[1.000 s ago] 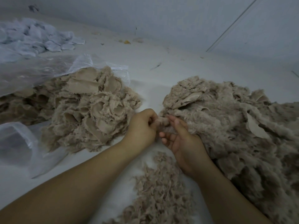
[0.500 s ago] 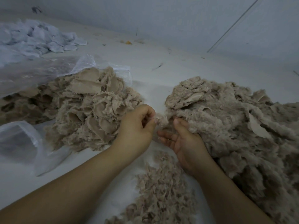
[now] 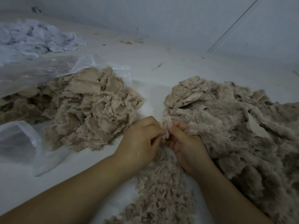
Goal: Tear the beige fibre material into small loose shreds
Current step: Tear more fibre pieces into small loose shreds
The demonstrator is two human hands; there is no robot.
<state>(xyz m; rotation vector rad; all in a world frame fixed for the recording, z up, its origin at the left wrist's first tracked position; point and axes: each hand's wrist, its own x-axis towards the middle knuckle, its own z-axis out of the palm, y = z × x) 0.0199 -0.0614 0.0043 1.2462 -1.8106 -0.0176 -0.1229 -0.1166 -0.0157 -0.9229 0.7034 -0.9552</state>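
A heap of beige fibre sheets lies mid-left on clear plastic sheeting, a fluffy beige fibre mound right, loose beige shreds at bottom centre.

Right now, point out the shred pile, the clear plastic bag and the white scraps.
shred pile (image 3: 159,188), head view, middle of the heap below the hands.
clear plastic bag (image 3: 40,73), head view, upper film.
white scraps (image 3: 37,39), head view, centre of the heap.

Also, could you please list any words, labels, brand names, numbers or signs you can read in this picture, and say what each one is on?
There is no readable text in the head view.
The clear plastic bag shows no print.
The beige fibre piles and the white scraps carry no labels.
The wall and the white surface bear no signs or numbers.
The hands, left hand and right hand, pinch a plain tuft with no tag.
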